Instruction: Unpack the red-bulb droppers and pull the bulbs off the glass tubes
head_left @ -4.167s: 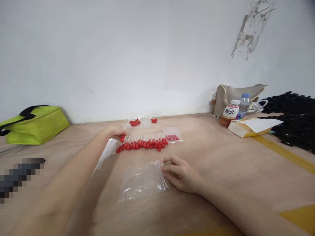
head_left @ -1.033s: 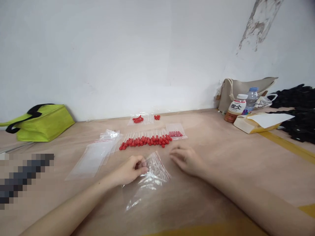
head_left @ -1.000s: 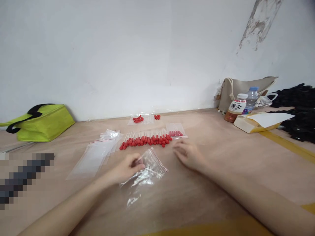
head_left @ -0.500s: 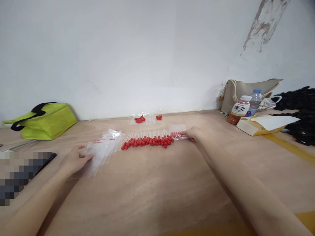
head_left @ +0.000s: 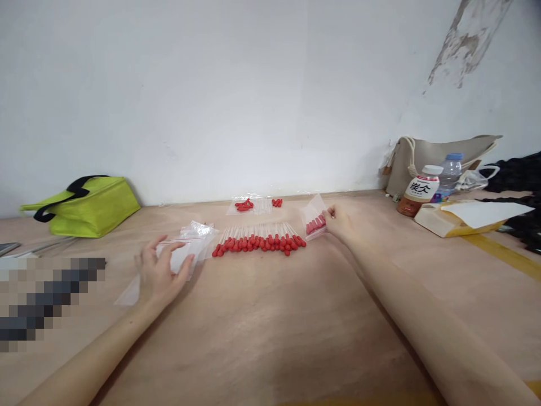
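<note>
My left hand point(head_left: 163, 270), fingers spread, hovers over or rests on a fan of clear zip bags point(head_left: 196, 239); whether it touches them I cannot tell. At the right, my right hand point(head_left: 338, 223) pinches the edge of a small clear zip bag point(head_left: 313, 210) that holds several red-tipped pieces. Between the hands lies a row of thin pale sticks with red tips point(head_left: 257, 242), tips toward me. Behind the row, clear bags point(head_left: 257, 207) with red-tipped pieces point(head_left: 244, 206) lie near the wall.
A lime-green bag point(head_left: 93, 206) with black handles stands at the left. On the right are a labelled bottle point(head_left: 418, 192), a clear bottle point(head_left: 452, 169), a beige bag point(head_left: 395, 169), an open yellow-and-white packet point(head_left: 473, 217) and black material point(head_left: 519, 175).
My left hand has moved right and opened over the zip bags. The filled bag in my right hand has turned to a tilt. The view has shifted slightly left.
</note>
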The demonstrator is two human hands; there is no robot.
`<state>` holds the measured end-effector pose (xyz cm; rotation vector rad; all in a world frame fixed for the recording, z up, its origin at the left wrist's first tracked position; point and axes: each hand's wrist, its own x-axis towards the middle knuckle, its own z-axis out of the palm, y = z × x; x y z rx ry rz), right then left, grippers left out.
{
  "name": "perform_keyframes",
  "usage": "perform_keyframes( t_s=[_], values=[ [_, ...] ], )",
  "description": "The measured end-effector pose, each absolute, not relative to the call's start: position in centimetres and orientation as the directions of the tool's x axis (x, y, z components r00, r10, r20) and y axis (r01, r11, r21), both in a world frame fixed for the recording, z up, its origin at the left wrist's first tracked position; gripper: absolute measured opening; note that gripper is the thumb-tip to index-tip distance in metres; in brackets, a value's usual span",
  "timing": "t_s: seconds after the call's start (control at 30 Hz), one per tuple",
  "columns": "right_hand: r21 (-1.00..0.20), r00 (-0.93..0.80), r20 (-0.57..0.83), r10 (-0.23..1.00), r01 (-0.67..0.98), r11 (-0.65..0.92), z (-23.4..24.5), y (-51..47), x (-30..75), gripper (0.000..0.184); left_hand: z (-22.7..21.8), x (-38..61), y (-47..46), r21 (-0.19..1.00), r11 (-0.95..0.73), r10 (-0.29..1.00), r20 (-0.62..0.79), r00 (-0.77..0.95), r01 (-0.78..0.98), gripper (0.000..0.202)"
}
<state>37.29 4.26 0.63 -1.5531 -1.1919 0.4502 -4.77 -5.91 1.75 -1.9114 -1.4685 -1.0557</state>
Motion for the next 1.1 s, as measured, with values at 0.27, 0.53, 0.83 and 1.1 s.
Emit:
perform_keyframes(
  t_s=[0.27, 0.53, 0.83, 1.1],
  values=[
    [-0.946, 0.318, 0.31, 0.896, 0.201, 0.256, 1.9, 0.4, 36.8, 0.032, 2.3, 3.0, -8.6, -0.018, -0.642, 0.481, 0.769, 0.421, 0.767, 0.025],
    [-0.999, -0.657, -0.021, 0.754, 0.04, 0.006, 2.1, -5.5, 31.7, 0.041, 3.4, 6.9, -9.4, 0.385, -0.778, 0.593, 0.709, 0.381, 0.496, 0.014],
    [-0.996, -0.479, -0.093, 0.873, 0.028, -0.091, 0.3, -5.9, 28.7, 0.043, 1.2, 7.4, -9.7, 0.568, -0.698, 0.676, 0.322, 0.663, 0.436, 0.062],
    [-0.933, -0.408, -0.33, 0.851, 0.005, -0.36, 0.5, -8.4, 29.7, 0.057, 0.7, 6.5, -9.2, 0.596, -0.649, 0.722, 0.288, 0.629, 0.473, 0.048]
  ],
)
